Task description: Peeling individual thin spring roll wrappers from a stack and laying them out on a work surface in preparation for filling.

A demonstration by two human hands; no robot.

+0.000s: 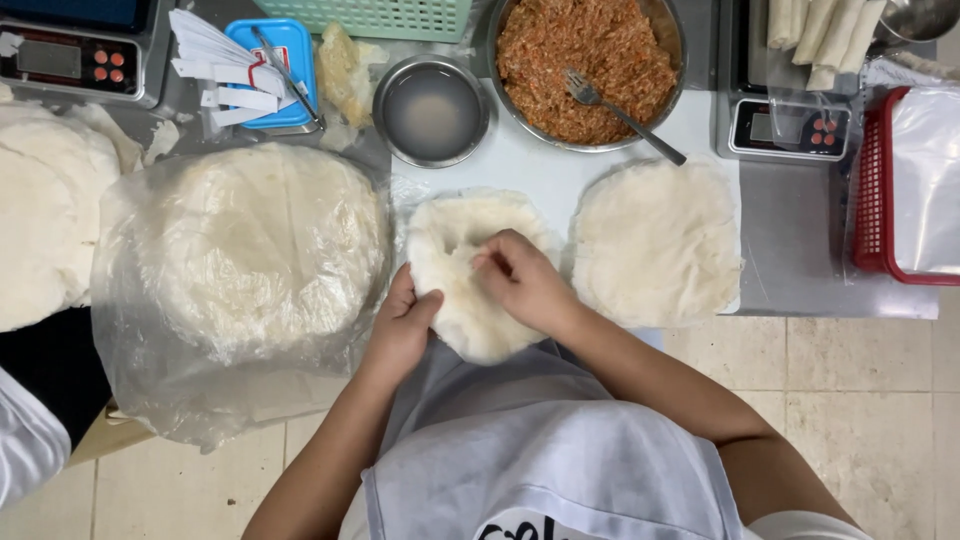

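At centre frame, I see my two bare hands working a round white wrapper sheet point(470, 300) that lies on the near edge of the white table point(530, 170). My left hand point(400, 325) is curled loosely around the sheet's lower left rim, thumb on top of it. My right hand point(520, 280) rests on the sheet's middle with fingertips point(490, 258) pinched together on the thin dough; I cannot tell whether they have lifted a layer.

Just right of it lies a second flat wrapper point(655, 245), apart from my hands. At left, a tall stack of wrappers in clear plastic point(255, 250) sits close beside my left hand, with more bare wrappers point(45, 220) at the far left edge.

Along the top, a metal bowl of reddish-brown filling point(585, 65) holds a fork point(620, 110), and a smaller steel bowl of cloudy liquid point(432, 110) stands to its left. A blue tray point(275, 70) and digital scale point(75, 50) occupy the upper left; another scale point(790, 125), rolled wrappers point(820, 35) and a red basket point(880, 190) fill the upper right.
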